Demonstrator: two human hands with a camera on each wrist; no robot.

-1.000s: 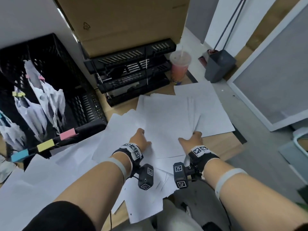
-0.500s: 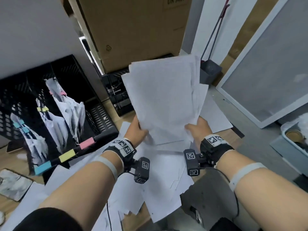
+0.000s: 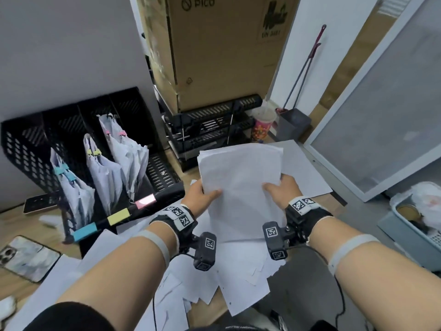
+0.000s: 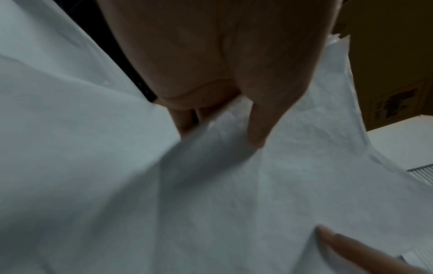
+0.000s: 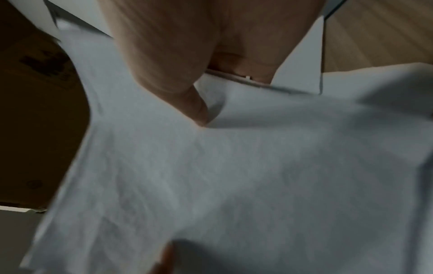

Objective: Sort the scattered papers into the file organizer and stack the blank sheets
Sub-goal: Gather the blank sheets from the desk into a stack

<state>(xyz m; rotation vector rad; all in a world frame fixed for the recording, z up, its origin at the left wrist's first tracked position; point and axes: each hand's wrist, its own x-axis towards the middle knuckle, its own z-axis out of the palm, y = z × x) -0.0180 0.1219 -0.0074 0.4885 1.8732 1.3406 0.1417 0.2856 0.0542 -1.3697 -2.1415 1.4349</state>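
Note:
Both hands hold one bundle of white sheets (image 3: 241, 177) above the desk, tilted away from me. My left hand (image 3: 202, 194) grips its left edge, thumb on top; my right hand (image 3: 279, 189) grips the right edge the same way. The left wrist view shows the left thumb (image 4: 257, 133) pressed on the paper (image 4: 234, 194) with fingers under it. The right wrist view shows the right thumb (image 5: 196, 111) on the sheets (image 5: 234, 176). More loose sheets (image 3: 241, 275) lie scattered below. A black file organizer (image 3: 28, 149) at left holds clipped paper bundles (image 3: 105, 173) in three slots.
A black stacked letter tray (image 3: 210, 130) stands behind the papers under a large cardboard box (image 3: 222, 51). A drink cup (image 3: 262, 125) and a grey bin (image 3: 293, 125) stand beside it. Two phones (image 3: 26, 256) lie at left. A single sheet (image 3: 307, 173) lies at right.
The bundle went from lying flat on the desk to raised upright, and has now tipped back lower and flatter between both hands. My view has tilted upward.

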